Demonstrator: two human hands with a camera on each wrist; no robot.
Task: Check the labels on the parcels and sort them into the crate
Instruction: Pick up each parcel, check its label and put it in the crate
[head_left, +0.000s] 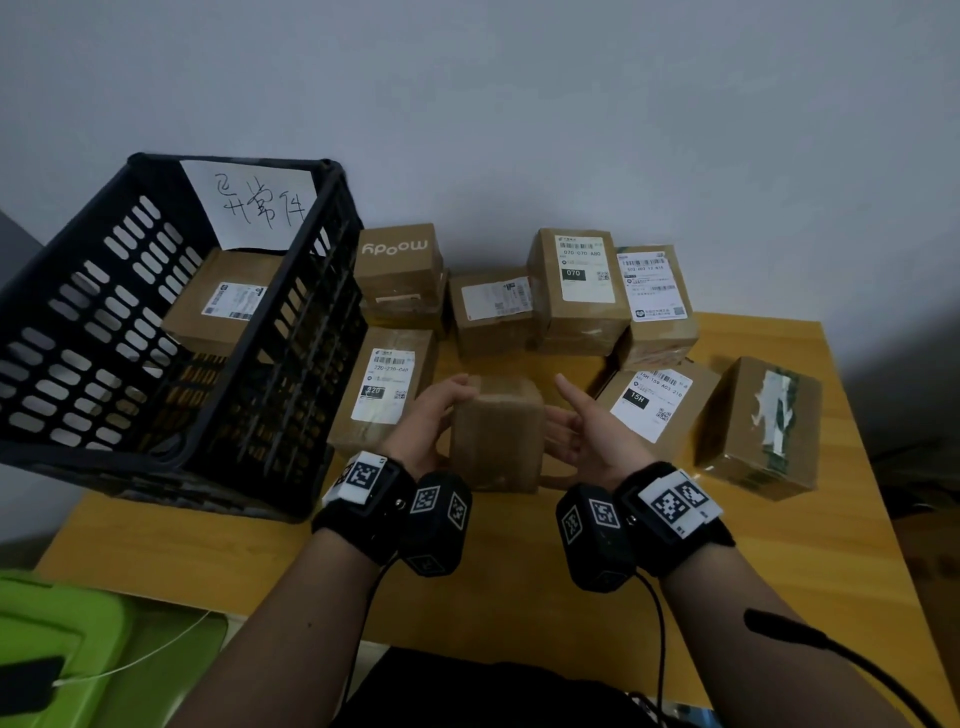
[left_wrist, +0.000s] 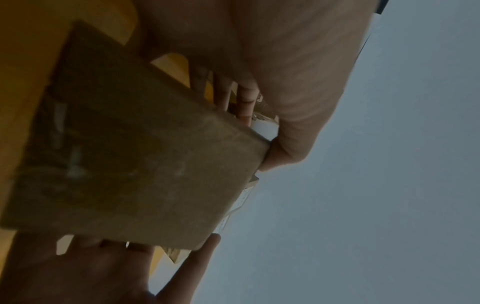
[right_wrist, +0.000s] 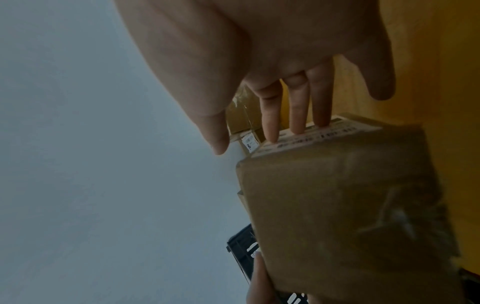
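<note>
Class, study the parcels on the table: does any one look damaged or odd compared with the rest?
Yes. The parcel at the far right has a torn, partly peeled white label with dark patches, where its neighbours carry whole printed labels. The "moody" box sits with its print upside down from this view.

Brown cardboard parcel (head_left: 497, 434) upright on table, black crate (head_left: 156, 332) left

We see a yellow-brown wooden table (head_left: 519, 597) set against the wall, bearing a black slotted plastic crate (head_left: 171, 332) on its left. Brown taped cardboard parcels with white labels (head_left: 574, 291) crowd its far side, and one torn-label cardboard box (head_left: 761, 428) lies at its right edge.
</note>
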